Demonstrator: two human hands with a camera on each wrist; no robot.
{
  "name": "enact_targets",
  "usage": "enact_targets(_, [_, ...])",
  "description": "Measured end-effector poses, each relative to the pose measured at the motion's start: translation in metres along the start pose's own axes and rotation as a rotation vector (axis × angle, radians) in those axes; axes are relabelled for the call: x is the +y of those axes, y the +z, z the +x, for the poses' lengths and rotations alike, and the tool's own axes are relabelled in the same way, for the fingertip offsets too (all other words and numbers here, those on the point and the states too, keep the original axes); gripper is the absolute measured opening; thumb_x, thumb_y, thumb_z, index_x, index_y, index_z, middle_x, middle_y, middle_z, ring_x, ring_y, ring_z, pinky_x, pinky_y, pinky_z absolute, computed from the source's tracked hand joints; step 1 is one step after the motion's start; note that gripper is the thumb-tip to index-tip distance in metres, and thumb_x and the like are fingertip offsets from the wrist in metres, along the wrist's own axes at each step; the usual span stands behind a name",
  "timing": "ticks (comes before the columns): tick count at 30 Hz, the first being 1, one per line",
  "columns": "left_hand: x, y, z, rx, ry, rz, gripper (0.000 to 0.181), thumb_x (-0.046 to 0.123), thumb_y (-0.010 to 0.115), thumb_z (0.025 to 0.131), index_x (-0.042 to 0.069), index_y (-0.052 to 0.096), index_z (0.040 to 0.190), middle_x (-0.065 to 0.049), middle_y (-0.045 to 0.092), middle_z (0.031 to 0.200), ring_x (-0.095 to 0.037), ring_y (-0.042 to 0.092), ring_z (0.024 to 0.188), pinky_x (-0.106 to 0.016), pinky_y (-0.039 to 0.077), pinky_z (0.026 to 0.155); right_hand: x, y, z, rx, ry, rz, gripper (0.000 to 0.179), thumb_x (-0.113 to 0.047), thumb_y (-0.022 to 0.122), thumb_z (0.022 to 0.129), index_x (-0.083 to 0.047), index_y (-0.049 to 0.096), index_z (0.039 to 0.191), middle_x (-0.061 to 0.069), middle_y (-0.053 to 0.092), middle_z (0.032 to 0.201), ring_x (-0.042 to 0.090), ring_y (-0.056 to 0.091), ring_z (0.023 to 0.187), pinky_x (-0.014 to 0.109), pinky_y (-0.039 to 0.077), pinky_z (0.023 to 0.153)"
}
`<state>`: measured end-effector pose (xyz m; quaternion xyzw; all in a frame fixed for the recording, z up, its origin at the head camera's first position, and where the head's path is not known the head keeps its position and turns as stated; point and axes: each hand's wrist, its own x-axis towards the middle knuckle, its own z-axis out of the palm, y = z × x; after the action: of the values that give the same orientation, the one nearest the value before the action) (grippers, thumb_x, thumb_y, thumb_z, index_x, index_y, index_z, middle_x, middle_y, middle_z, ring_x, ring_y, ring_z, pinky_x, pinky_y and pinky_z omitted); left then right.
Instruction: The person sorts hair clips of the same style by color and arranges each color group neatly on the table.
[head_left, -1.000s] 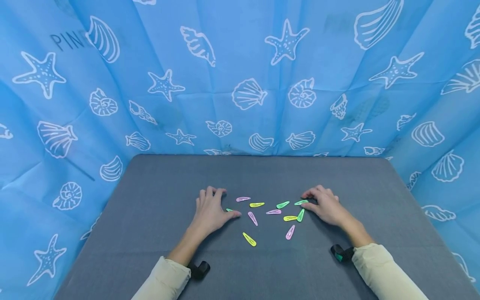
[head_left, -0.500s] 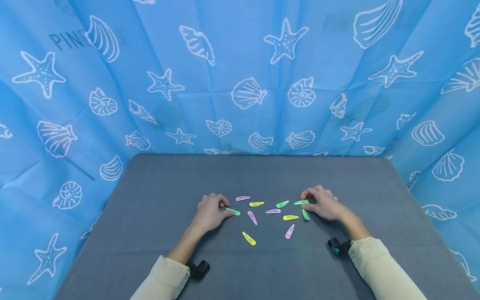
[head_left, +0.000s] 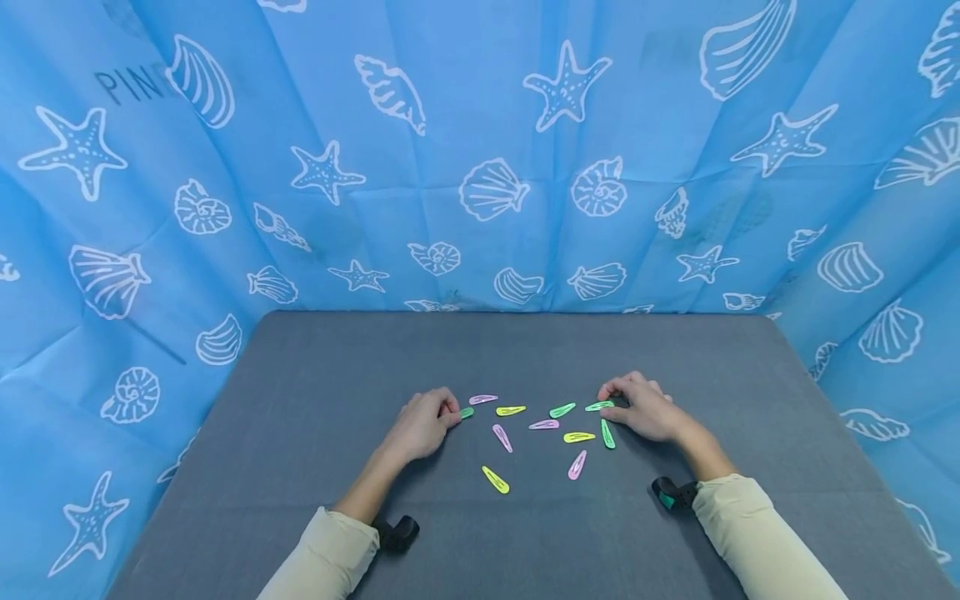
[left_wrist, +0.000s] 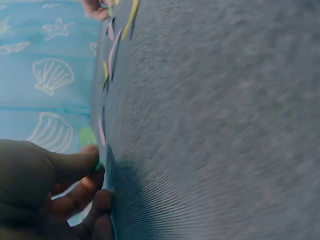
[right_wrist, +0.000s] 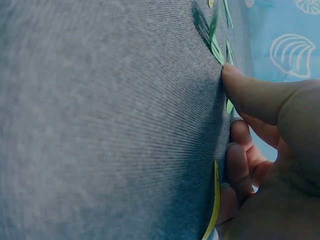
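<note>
My left hand (head_left: 422,425) pinches a green hair clip (head_left: 467,412) between thumb and fingers, just above the cloth. In the left wrist view, a blurred green end of this clip (left_wrist: 88,136) sticks up past the thumb. My right hand (head_left: 643,408) rests low at the right of the clips, thumb and index finger apart. Its thumb tip touches the end of a second green hair clip (right_wrist: 216,49), which looks tilted off the cloth. Another green hair clip (head_left: 599,406) lies between that thumb and index finger. A yellow hair clip (right_wrist: 215,200) lies by the right hand's other fingers.
Several pink, yellow and green clips lie scattered between the hands, among them a pink one (head_left: 502,438), a yellow one (head_left: 496,480) and a green one (head_left: 562,410). The grey table (head_left: 420,350) ends at a blue shell-print curtain (head_left: 450,167).
My left hand has drawn its fingers together on the green clip and turned it. The green clip at my right thumb has swung away from the yellow clip beside it.
</note>
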<state>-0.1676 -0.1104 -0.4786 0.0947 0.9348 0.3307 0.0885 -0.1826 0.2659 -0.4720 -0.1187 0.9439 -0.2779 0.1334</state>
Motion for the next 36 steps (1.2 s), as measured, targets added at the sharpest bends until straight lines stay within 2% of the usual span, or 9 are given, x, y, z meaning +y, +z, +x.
enact_targets(5, [-0.003, -0.008, 0.009, 0.048, 0.038, -0.069, 0.018, 0.014, 0.059, 0.104, 0.02, 0.069, 0.117, -0.002, 0.058, 0.089, -0.019, 0.048, 0.08, -0.034, 0.038, 0.072, -0.001, 0.0, -0.001, -0.003, 0.008, 0.007, 0.011, -0.025, 0.07, 0.097, -0.017, 0.067, 0.104, 0.013, 0.054, 0.12, 0.034, 0.043, 0.108, 0.05, 0.03, 0.082])
enact_targets(10, [-0.009, -0.018, 0.024, 0.083, 0.041, -0.133, 0.017, 0.016, 0.057, 0.105, 0.021, 0.067, 0.117, -0.004, 0.06, 0.09, -0.019, 0.05, 0.076, -0.033, 0.039, 0.068, -0.001, 0.0, -0.001, -0.009, 0.005, 0.024, 0.012, -0.024, 0.071, 0.096, -0.016, 0.067, 0.104, 0.013, 0.054, 0.118, 0.035, 0.044, 0.107, 0.053, 0.03, 0.083])
enact_targets(15, [-0.019, -0.026, 0.044, 0.099, 0.038, -0.171, 0.022, 0.016, 0.058, 0.104, 0.021, 0.065, 0.125, -0.005, 0.06, 0.09, -0.019, 0.05, 0.073, -0.033, 0.039, 0.066, 0.0, 0.001, 0.001, -0.019, 0.006, 0.027, 0.012, -0.023, 0.072, 0.095, -0.016, 0.068, 0.103, 0.011, 0.055, 0.113, 0.033, 0.044, 0.105, 0.052, 0.031, 0.082])
enact_targets(20, [-0.03, -0.028, 0.065, 0.122, -0.017, -0.172, 0.02, 0.016, 0.06, 0.103, 0.021, 0.064, 0.122, -0.002, 0.058, 0.083, -0.017, 0.05, 0.07, -0.033, 0.039, 0.066, 0.0, -0.001, 0.003, -0.021, -0.008, 0.03, 0.011, -0.023, 0.073, 0.094, -0.016, 0.068, 0.101, 0.009, 0.055, 0.107, 0.029, 0.044, 0.099, 0.045, 0.03, 0.078])
enact_targets(24, [-0.034, -0.031, 0.079, 0.143, -0.065, -0.171, 0.023, 0.014, 0.055, 0.104, 0.019, 0.063, 0.125, -0.002, 0.055, 0.077, -0.018, 0.046, 0.064, -0.033, 0.038, 0.063, 0.0, -0.003, 0.005, -0.021, -0.031, 0.045, 0.009, -0.021, 0.074, 0.094, -0.015, 0.069, 0.099, 0.008, 0.054, 0.103, 0.025, 0.043, 0.095, 0.039, 0.028, 0.076])
enact_targets(27, [-0.035, -0.034, 0.09, 0.152, -0.073, -0.161, 0.027, 0.014, 0.05, 0.106, 0.018, 0.062, 0.129, -0.005, 0.057, 0.078, -0.018, 0.045, 0.062, -0.033, 0.038, 0.062, -0.001, -0.005, 0.005, -0.013, -0.052, 0.057, 0.009, -0.019, 0.074, 0.093, -0.013, 0.07, 0.098, 0.008, 0.055, 0.1, 0.023, 0.042, 0.093, 0.037, 0.028, 0.076])
enact_targets(30, [-0.037, -0.036, 0.099, 0.165, -0.068, -0.141, 0.024, 0.016, 0.053, 0.106, 0.018, 0.062, 0.128, -0.005, 0.06, 0.08, -0.019, 0.046, 0.064, -0.034, 0.038, 0.063, -0.001, -0.006, 0.006, -0.008, -0.07, 0.07, 0.009, -0.019, 0.075, 0.093, -0.012, 0.071, 0.097, 0.008, 0.056, 0.098, 0.021, 0.042, 0.091, 0.037, 0.028, 0.077])
enact_targets(33, [-0.04, -0.036, 0.105, 0.182, -0.057, -0.119, 0.023, 0.017, 0.06, 0.104, 0.017, 0.063, 0.126, -0.004, 0.061, 0.084, -0.021, 0.05, 0.071, -0.036, 0.041, 0.07, 0.0, -0.006, 0.007, -0.013, -0.08, 0.079, 0.01, -0.018, 0.076, 0.092, -0.012, 0.071, 0.096, 0.008, 0.057, 0.097, 0.02, 0.042, 0.091, 0.038, 0.026, 0.08])
enact_targets(36, [-0.043, -0.035, 0.108, 0.189, -0.053, -0.108, 0.023, 0.018, 0.065, 0.101, 0.014, 0.063, 0.124, -0.006, 0.06, 0.093, -0.023, 0.052, 0.087, -0.04, 0.044, 0.081, 0.001, -0.007, 0.008, -0.027, -0.087, 0.083, 0.009, -0.018, 0.075, 0.092, -0.011, 0.071, 0.096, 0.008, 0.057, 0.096, 0.02, 0.042, 0.091, 0.039, 0.025, 0.081])
